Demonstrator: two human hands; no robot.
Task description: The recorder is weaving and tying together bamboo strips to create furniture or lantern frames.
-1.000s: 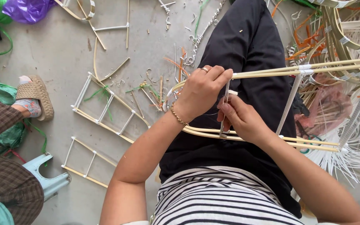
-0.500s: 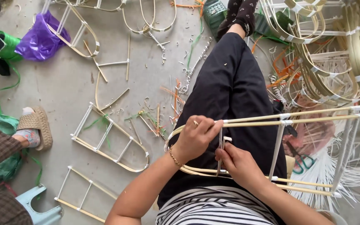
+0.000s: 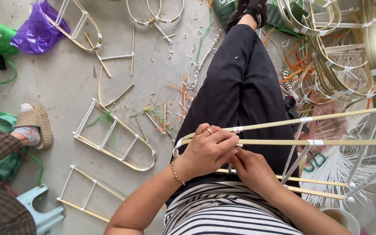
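Hands meet at the rounded near end of a long bamboo frame [image 3: 310, 142] that lies across the person's lap, over black trousers [image 3: 240, 91]. The left hand [image 3: 207, 150] is curled over the upper pale strips, fingers clenched around them — a hold that seems meant to keep the bent end from springing apart. The right hand [image 3: 251, 169] sits just below and touching it, fingertips pinched at a thin white crosspiece [image 3: 230, 167] between the strips; whether it grips the piece or only presses it I cannot tell. The frame runs off to the right, its strips joined by white rungs and tape wraps.

On the concrete floor to the left lie 2 finished ladder-like frames [image 3: 114, 139] [image 3: 88, 196], near scattered offcuts. Stacked curved frames [image 3: 349, 56] crowd the upper right — within reach. Another person's sandalled foot [image 3: 33, 124] shows at the left edge, beside a pale blue stool [image 3: 40, 211].
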